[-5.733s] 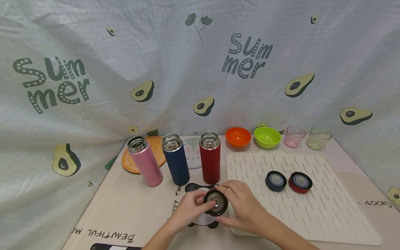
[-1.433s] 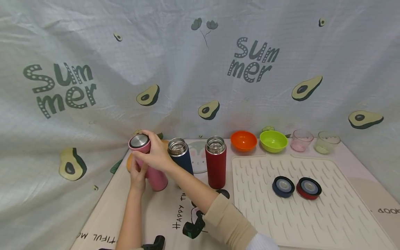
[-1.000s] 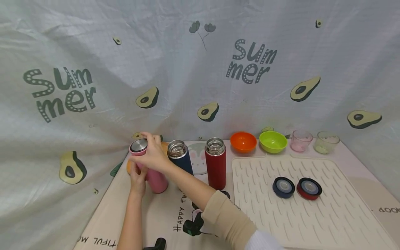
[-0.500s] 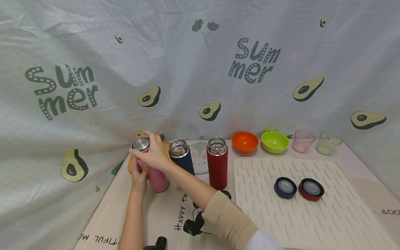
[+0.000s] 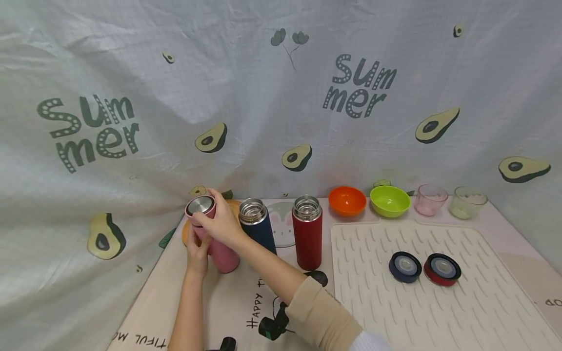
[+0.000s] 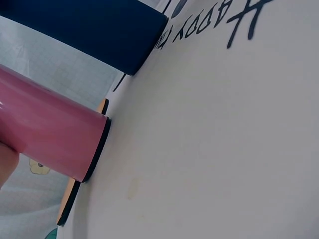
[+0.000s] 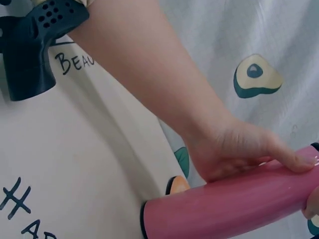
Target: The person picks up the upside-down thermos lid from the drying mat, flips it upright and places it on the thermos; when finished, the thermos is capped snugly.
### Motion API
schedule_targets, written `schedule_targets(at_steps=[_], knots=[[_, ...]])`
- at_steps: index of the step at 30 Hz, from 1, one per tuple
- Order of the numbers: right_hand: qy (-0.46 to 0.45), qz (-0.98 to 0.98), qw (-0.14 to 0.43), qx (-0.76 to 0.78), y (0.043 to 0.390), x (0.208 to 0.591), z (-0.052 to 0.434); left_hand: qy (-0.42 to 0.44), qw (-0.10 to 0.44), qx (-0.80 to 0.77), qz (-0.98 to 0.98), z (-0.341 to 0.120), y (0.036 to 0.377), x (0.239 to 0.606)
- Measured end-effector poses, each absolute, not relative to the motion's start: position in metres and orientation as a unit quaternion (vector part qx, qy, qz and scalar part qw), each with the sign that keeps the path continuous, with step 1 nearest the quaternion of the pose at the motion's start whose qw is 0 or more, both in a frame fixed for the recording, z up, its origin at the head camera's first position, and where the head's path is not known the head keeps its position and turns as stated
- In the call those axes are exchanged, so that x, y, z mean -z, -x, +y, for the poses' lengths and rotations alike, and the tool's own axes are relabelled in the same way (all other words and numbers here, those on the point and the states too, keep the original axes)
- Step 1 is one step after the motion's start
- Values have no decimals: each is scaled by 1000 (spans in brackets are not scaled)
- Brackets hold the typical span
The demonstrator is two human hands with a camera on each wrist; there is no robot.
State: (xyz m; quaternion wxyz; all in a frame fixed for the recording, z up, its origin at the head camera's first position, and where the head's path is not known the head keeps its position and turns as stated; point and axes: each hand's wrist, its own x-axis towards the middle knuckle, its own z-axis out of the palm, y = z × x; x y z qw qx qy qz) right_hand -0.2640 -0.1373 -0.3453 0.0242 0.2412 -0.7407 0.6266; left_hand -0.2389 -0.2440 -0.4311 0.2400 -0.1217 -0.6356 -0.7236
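Observation:
At the left of the head view stands a pink thermos bottle, with a pink lid on its top. The lid has a silver disc and a black ring. My left hand holds the bottle's upper body from the near side; the right wrist view shows this left hand with its thumb along the pink wall. My right hand grips the lid from the right, thumb in front and fingers behind. In the left wrist view, the base of the pink bottle rests on the table.
Lidless blue and red thermos bottles stand to the right. Blue and red lids lie underside up on a cream mat. Orange and green bowls and two glasses line the back.
Earlier both hands held the upturned lid before the red bottle; it is now on the pink bottle. Over the last second the right fingers have shifted a little around the lid.

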Motion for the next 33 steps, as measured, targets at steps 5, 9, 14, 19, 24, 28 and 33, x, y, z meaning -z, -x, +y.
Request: schedule_targets(at_steps=[5,9,14,19,24,28,33], knots=[[-241,-741,22,-626,266,346,-136,137,241,730,-624,-243,240,432],[-250,-747,13,-616,265,346,-135,142,245,731,-621,-244,240,433],[-257,-720,-10,-645,264,346,-134,139,254,729,-621,-244,240,434],[-240,-738,31,-630,261,345,-136,145,253,731,-617,-244,240,435],[-269,-731,15,-627,261,344,-135,132,257,730,-619,-245,239,435],[-253,-737,28,-626,262,344,-137,148,262,727,-618,-246,240,435],[-221,-754,28,-618,261,343,-139,147,252,731,-617,-244,240,434]])
